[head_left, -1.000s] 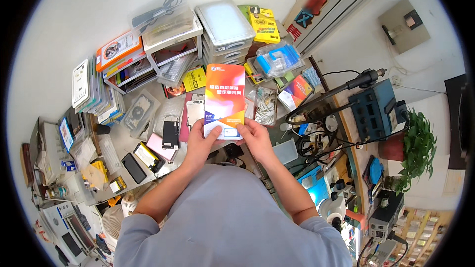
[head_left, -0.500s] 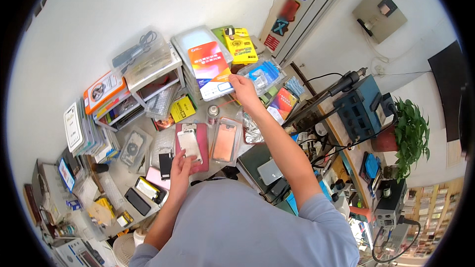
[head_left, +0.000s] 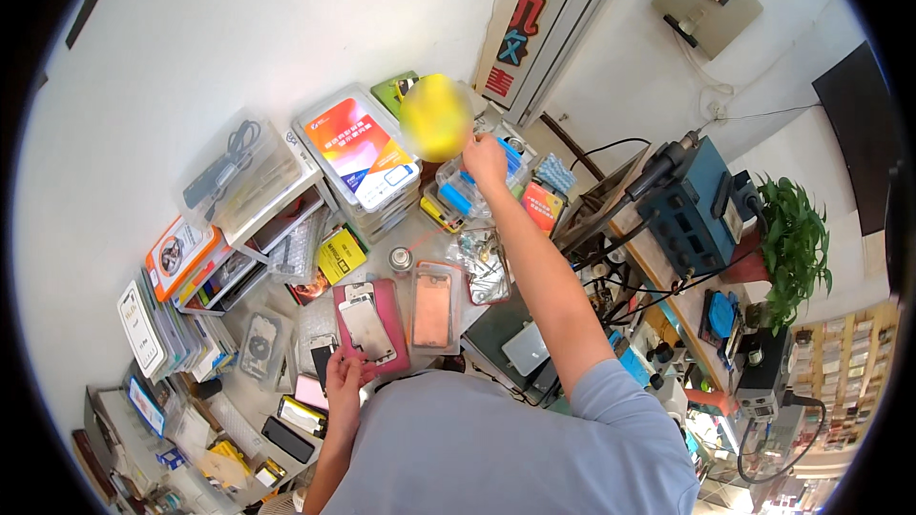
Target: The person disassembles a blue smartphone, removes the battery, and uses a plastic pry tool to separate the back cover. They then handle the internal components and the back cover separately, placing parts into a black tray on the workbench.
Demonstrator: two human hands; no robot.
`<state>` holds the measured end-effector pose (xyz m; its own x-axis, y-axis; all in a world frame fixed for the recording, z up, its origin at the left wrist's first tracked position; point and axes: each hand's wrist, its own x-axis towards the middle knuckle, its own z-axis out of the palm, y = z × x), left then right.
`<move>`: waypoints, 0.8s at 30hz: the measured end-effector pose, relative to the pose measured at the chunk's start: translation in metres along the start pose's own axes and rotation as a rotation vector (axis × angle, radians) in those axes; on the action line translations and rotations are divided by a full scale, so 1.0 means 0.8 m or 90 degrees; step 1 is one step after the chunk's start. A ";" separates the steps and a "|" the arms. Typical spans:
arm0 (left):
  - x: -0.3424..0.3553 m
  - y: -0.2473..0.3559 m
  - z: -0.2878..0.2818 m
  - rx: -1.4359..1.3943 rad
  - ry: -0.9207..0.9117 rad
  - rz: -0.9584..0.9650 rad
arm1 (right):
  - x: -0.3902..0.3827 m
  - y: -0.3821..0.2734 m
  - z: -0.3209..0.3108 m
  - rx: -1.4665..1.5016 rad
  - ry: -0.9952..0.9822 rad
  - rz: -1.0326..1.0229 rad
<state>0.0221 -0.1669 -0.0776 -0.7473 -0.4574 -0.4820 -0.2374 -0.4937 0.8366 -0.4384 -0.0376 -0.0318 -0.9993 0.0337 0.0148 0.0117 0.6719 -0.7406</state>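
A yellow packet [head_left: 436,117], blurred so that its shape and print cannot be made out, is up at the far end of the worktop [head_left: 405,238], just above and to the left of the right hand [head_left: 485,158]. The hand is stretched far forward on a straight arm and its fingers touch or grip the packet's lower right edge; the blur hides how far they close on it, so a firm hold cannot be told. The packet sits in front of a green box [head_left: 394,89] against the white wall and just right of a stack of clear plastic cases [head_left: 367,193], whose top carries a flat orange, white and blue package [head_left: 364,150]. Below the right hand lies a clear tray with blue parts [head_left: 466,193].

Nearer the body, the left hand [head_left: 343,374] rests low on the worktop, fingers loosely curled and touching the lower edge of a dark red mat [head_left: 389,322]. On that mat lies a phone back housing [head_left: 366,326], silver-grey, and just to its right a copper-coloured phone part in a clear sleeve [head_left: 432,309]. A small round tin [head_left: 401,258] stands beyond them.

To the left, stacked boxes and flat packs [head_left: 191,267] crowd the wall side. To the right stands a blue soldering station [head_left: 684,212], with a green potted plant [head_left: 790,240] past it.
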 end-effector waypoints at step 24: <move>0.034 0.006 0.004 0.053 -0.032 -0.046 | -0.128 0.104 -0.098 0.304 -0.085 0.179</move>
<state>-0.0013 -0.1793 -0.0858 -0.7565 -0.3841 -0.5293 -0.3407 -0.4593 0.8203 -0.3325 0.0726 -0.0424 -0.9564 0.0485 -0.2880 0.2910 0.2398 -0.9262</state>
